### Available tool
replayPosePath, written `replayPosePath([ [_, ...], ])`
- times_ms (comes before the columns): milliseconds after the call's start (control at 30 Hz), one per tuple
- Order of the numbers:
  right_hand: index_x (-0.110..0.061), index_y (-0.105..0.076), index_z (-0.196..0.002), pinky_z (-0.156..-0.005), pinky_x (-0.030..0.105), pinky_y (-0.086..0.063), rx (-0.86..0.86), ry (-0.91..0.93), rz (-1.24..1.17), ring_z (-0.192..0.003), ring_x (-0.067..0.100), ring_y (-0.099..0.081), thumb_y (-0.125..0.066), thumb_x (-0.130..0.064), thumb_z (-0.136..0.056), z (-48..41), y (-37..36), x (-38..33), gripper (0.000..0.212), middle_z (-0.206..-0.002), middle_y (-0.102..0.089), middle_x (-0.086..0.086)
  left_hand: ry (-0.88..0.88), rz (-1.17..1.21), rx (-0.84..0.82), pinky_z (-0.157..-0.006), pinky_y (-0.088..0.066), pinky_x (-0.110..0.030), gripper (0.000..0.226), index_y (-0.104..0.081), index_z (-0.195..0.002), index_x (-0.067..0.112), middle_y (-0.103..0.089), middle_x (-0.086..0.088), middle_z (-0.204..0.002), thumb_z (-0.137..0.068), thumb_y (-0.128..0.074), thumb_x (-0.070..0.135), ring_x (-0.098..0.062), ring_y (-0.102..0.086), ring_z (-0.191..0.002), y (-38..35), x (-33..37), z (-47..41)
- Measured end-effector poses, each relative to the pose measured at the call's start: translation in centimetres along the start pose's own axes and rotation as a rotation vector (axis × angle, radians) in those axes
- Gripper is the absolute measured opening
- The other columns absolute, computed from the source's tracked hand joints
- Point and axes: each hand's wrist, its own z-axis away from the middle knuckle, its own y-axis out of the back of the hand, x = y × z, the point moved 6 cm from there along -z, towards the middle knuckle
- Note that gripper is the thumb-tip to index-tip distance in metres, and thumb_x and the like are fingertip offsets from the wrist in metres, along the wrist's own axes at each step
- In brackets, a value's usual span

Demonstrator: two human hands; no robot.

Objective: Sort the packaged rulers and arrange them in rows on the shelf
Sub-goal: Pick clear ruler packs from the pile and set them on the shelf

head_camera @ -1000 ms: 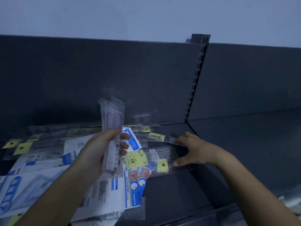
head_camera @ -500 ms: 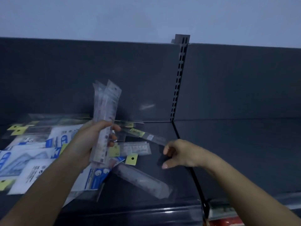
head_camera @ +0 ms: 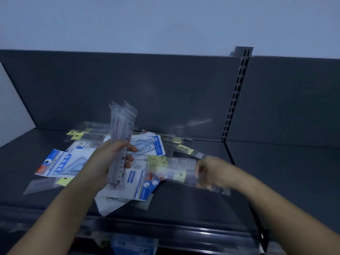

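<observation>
Presently, head view only; light dim, right side motion-blurred.

Left hand [head_camera: 108, 161]: clenched around a bundle of packaged rulers [head_camera: 123, 124], fingers wrapped across the front and thumb behind. The bundle stood nearly upright above the shelf [head_camera: 276, 172], its top ends fanned slightly against the back panel [head_camera: 147, 85].

Right hand [head_camera: 211, 172]: fingers curled, grasping the right end of a single packaged ruler [head_camera: 176, 176] in a clear sleeve. The sleeve lay roughly level, its left end over the pile [head_camera: 147, 148] and its right end just past the hand. Blur hid whether it touched the packs beneath.

Pile: loose and overlapping, on the shelf's left bay. It held clear sleeves with yellow tags [head_camera: 76, 135] toward the back, and blue-and-white geometry packs [head_camera: 60, 162] at left and front. One pack overhung the shelf's front edge.

Slotted upright [head_camera: 237, 92] stood at the right of the bay, behind the right hand.
</observation>
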Motion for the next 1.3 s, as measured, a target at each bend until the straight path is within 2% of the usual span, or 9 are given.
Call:
replayPosePath([
  [200,-0.025,-0.058,-0.093,-0.108,0.042,-0.02,0.611,0.208,0.662,-0.1,0.02,-0.053,-0.045,-0.006,-0.086,1.8,8.4,-4.6,0.024,-0.091,-0.06,-0.005,-0.049,-0.06,0.016,-0.049,-0.044,-0.027,0.022,-0.061,-0.093,0.007,-0.066,-0.008,-0.079,-0.087,-0.063,0.028,-0.013,-0.051,-0.05,2.3,1.0,-1.3],
  [400,-0.019,-0.053,-0.06,-0.077,0.035,-0.029,0.977,0.674,0.5,-0.066,0.022,-0.048,-0.036,-0.015,-0.072,2.5,7.0,-15.0,0.021,-0.062,-0.043,-0.009,-0.091,-0.189,-0.341,-0.045,-0.036,-0.018,0.046,-0.055,-0.099,0.01,-0.057,0.009,-0.051,-0.067,-0.066,0.041,-0.007,-0.04,-0.046,0.4,1.2,-0.3],
  [567,-0.016,-0.054,-0.102,-0.097,0.033,-0.028,0.925,0.632,0.075,-0.085,0.016,-0.043,-0.049,-0.003,-0.069,-0.1,5.3,-18.0,0.036,-0.084,-0.053,-0.004,-0.08,-0.191,-0.525,-0.05,-0.04,-0.021,0.023,-0.057,-0.104,0.015,-0.064,0.002,-0.078,-0.087,-0.055,0.0,-0.005,-0.049,-0.051,-0.1,-0.2,0.2],
  [667,-0.009,-0.05,-0.12,-0.103,0.038,-0.025,1.123,0.563,0.179,-0.109,0.02,-0.039,-0.058,-0.011,-0.07,-0.2,3.9,-17.1,0.051,-0.114,-0.053,0.008,-0.009,0.041,-0.307,-0.047,-0.04,-0.024,0.022,-0.061,-0.099,0.011,-0.065,-0.005,-0.074,-0.082,-0.054,-0.002,-0.014,-0.051,-0.053,1.7,-0.5,-1.4],
  [767,-0.017,-0.053,-0.098,-0.083,0.036,-0.04,0.791,0.542,0.255,-0.089,0.02,-0.049,-0.063,-0.033,-0.08,-1.0,0.7,-14.9,0.026,-0.096,-0.054,-0.001,0.033,0.248,-0.081,-0.05,-0.048,-0.024,0.025,-0.061,-0.108,0.011,-0.059,0.002,-0.054,-0.084,-0.055,0.004,-0.014,-0.06,-0.061,4.4,-0.9,-3.8],
  [900,-0.024,-0.051,-0.105,-0.071,0.028,-0.036,0.076,0.358,0.409,-0.092,0.012,-0.046,-0.061,-0.068,-0.071,-2.0,-5.9,-11.3,0.057,-0.101,-0.05,-0.007,0.068,0.435,-0.062,-0.042,-0.045,-0.022,0.014,-0.057,-0.104,0.008,-0.049,0.0,-0.051,-0.091,-0.053,0.008,-0.013,-0.05,-0.042,5.2,-1.2,-5.2],
  [1000,-0.019,-0.046,-0.123,-0.08,0.03,-0.034,0.224,0.411,0.551,-0.101,0.018,-0.045,-0.046,-0.071,-0.078,-2.2,-6.7,-11.6,0.069,-0.11,-0.048,-0.001,0.102,0.434,-0.086,-0.035,-0.036,-0.018,0.013,-0.053,-0.102,0.008,-0.049,-0.001,-0.055,-0.09,-0.056,0.01,-0.011,-0.043,-0.038,4.0,-1.8,-5.2],
  [1167,-0.013,-0.06,-0.08,-0.053,0.031,-0.037,0.403,0.566,0.665,-0.063,0.023,-0.057,-0.02,-0.057,-0.085,-2.0,-7.3,-12.7,0.06,-0.077,-0.061,0.004,0.099,0.393,-0.103,-0.036,-0.034,-0.018,0.016,-0.05,-0.103,0.006,-0.052,-0.002,-0.061,-0.091,-0.057,0.014,-0.012,-0.042,-0.04,3.1,-1.5,-4.7],
  [1300,-0.018,-0.051,-0.09,-0.065,0.03,-0.031,0.397,0.471,0.505,-0.091,0.025,-0.059,-0.029,-0.049,-0.098,-2.2,-5.6,-11.3,0.039,-0.098,-0.062,0.003,0.059,0.42,-0.068,-0.035,-0.034,-0.017,0.017,-0.051,-0.105,0.006,-0.051,-0.002,-0.061,-0.092,-0.055,0.015,-0.011,-0.042,-0.039,4.0,-0.3,-4.6],
])
